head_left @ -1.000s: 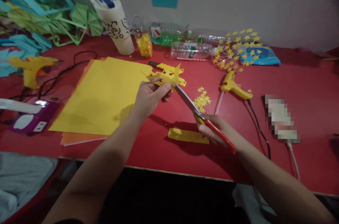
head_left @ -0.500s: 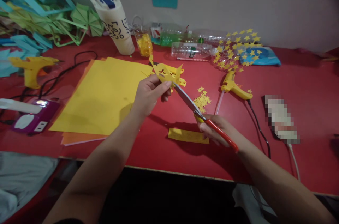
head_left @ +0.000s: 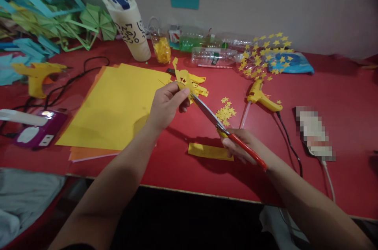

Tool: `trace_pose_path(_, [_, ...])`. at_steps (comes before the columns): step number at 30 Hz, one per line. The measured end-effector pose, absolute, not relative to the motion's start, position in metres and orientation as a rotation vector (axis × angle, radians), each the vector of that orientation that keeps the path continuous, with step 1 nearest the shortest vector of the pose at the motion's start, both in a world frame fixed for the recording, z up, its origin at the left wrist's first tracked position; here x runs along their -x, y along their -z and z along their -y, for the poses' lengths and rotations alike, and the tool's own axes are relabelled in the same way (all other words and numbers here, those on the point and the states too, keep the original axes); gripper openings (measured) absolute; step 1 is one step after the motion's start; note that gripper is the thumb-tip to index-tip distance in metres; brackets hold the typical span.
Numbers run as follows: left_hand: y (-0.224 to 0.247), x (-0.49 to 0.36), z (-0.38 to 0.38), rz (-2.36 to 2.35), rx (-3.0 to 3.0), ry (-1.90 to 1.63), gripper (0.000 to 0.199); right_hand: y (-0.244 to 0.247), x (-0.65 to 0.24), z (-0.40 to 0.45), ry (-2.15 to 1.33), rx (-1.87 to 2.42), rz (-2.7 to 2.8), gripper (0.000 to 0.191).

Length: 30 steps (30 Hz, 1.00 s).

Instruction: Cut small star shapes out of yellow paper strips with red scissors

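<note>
Between thumb and fingers, my left hand [head_left: 169, 102] pinches a cut piece of yellow paper [head_left: 184, 78]. My right hand [head_left: 240, 143] grips red-handled scissors [head_left: 208, 113], whose blade tips meet the paper close to my left thumb. Behind the tips lies a heap of yellow paper scraps [head_left: 202, 89] with a yellow-handled cutter [head_left: 197, 79]. Small yellow paper stars [head_left: 226, 113] are piled just beyond the scissors. A yellow paper strip [head_left: 210, 151] rests on the red table [head_left: 174, 165] below my hands.
Yellow sheets [head_left: 115, 104] are stacked at left. Glue guns stand at left [head_left: 37, 76] and right [head_left: 261, 97], with cords. A phone [head_left: 314, 132] lies far right. Along the wall are a tumbler [head_left: 130, 29], plastic bottles [head_left: 214, 56] and a star-covered bottle [head_left: 251, 65].
The yellow paper in my left hand has turned and its shape looks different, its strip end now pointing more upright. Both hands stay almost where they were.
</note>
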<state>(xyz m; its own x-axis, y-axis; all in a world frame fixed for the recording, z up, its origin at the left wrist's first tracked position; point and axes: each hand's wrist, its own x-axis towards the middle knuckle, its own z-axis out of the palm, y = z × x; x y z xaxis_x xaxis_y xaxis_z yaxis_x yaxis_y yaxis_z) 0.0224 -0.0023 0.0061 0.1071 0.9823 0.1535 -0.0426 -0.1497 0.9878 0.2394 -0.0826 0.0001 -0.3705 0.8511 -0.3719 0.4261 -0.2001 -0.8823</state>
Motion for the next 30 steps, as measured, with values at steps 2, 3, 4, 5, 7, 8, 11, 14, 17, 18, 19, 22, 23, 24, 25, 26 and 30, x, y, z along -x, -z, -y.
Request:
trace_pose_path(2, [-0.0060,-0.0222,0.0024,-1.026,-1.341,-1.253,0.019,0.0010,-0.2399,0.0826,-1.592,1.497,1.703,0.054])
trace_pose_path(3, [-0.0058,-0.0221,0.0023,-1.025,-1.340,-1.254,0.019,0.0017,-0.2403,0.0826,-1.592,1.500,1.704,0.054])
trace_pose_path(4, [-0.0056,-0.0219,0.0023,-1.023,-1.339,-1.253,0.019,0.0023,-0.2405,0.0827,-1.594,1.500,1.704,0.053])
trace_pose_path(5, [-0.0053,-0.0217,0.0022,-1.023,-1.339,-1.251,0.019,0.0027,-0.2407,0.0829,-1.594,1.498,1.705,0.053])
trace_pose_path(7, [-0.0048,-0.0216,0.0020,-1.029,-1.339,-1.249,0.019,0.0023,-0.2406,0.0834,-1.596,1.490,1.702,0.052])
trace_pose_path(8, [-0.0047,-0.0215,0.0018,-1.032,-1.339,-1.247,0.019,0.0015,-0.2403,0.0836,-1.595,1.487,1.700,0.053])
trace_pose_path(11, [-0.0044,-0.0215,0.0012,-1.029,-1.345,-1.251,0.019,-0.0015,-0.2391,0.0841,-1.591,1.479,1.692,0.054])
trace_pose_path(14, [-0.0041,-0.0212,0.0007,-1.018,-1.343,-1.260,0.019,-0.0028,-0.2381,0.0838,-1.589,1.482,1.690,0.055])
trace_pose_path(17, [-0.0038,-0.0206,0.0005,-1.019,-1.339,-1.251,0.019,-0.0028,-0.2377,0.0831,-1.587,1.501,1.701,0.056])
trace_pose_path(18, [-0.0038,-0.0205,0.0005,-1.019,-1.339,-1.248,0.019,-0.0030,-0.2375,0.0828,-1.588,1.507,1.703,0.056])
trace_pose_path(19, [-0.0038,-0.0205,0.0006,-1.018,-1.338,-1.247,0.019,-0.0033,-0.2374,0.0827,-1.586,1.511,1.703,0.056])
trace_pose_path(22, [-0.0045,-0.0211,0.0012,-1.027,-1.333,-1.247,0.019,-0.0048,-0.2371,0.0825,-1.579,1.513,1.701,0.056])
trace_pose_path(23, [-0.0048,-0.0214,0.0014,-1.029,-1.332,-1.248,0.019,-0.0052,-0.2370,0.0825,-1.576,1.513,1.700,0.056])
trace_pose_path(24, [-0.0051,-0.0217,0.0015,-1.028,-1.332,-1.249,0.018,-0.0053,-0.2370,0.0826,-1.579,1.515,1.700,0.056])
trace_pose_path(25, [-0.0053,-0.0218,0.0016,-1.024,-1.333,-1.251,0.018,-0.0051,-0.2370,0.0827,-1.585,1.517,1.698,0.056])
trace_pose_path(26, [-0.0055,-0.0219,0.0016,-1.017,-1.334,-1.254,0.018,-0.0044,-0.2372,0.0828,-1.589,1.518,1.696,0.056])
trace_pose_path(30, [-0.0045,-0.0212,0.0010,-1.017,-1.340,-1.246,0.018,0.0018,-0.2390,0.0827,-1.597,1.503,1.685,0.055])
